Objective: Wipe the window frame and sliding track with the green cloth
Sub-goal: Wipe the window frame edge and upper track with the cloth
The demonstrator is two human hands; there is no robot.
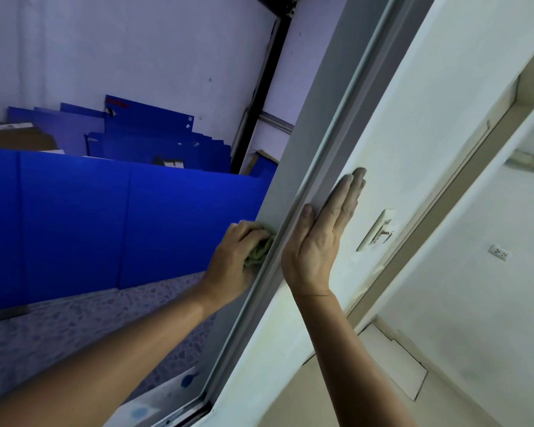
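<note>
The window frame (293, 192) runs as a long grey upright from the top of the view down to the bottom corner, where we see a short stretch of the sliding track (179, 417). Beyond it we see blue panels (105, 223) stacked against a wall, and on its right the white wall (413, 124) with a switch plate (378, 231) and a socket (499, 253).

We judge the job to be midway: our cloth is at about the middle of the upright, so the stretches above and below may want a pass, and the track at the bottom corner shows pale smears and does not look wiped yet. We cannot tell how clean the upper part is.

Our right hand (319, 241) lies flat on the wall's edge just beside the frame, fingers straight and together, holding nothing, the thumb resting on the frame's lip. Our left hand (233, 257) reaches past the frame's outer face, fingers curled round the bunched green cloth (259, 251), pressing it against that face.
</note>
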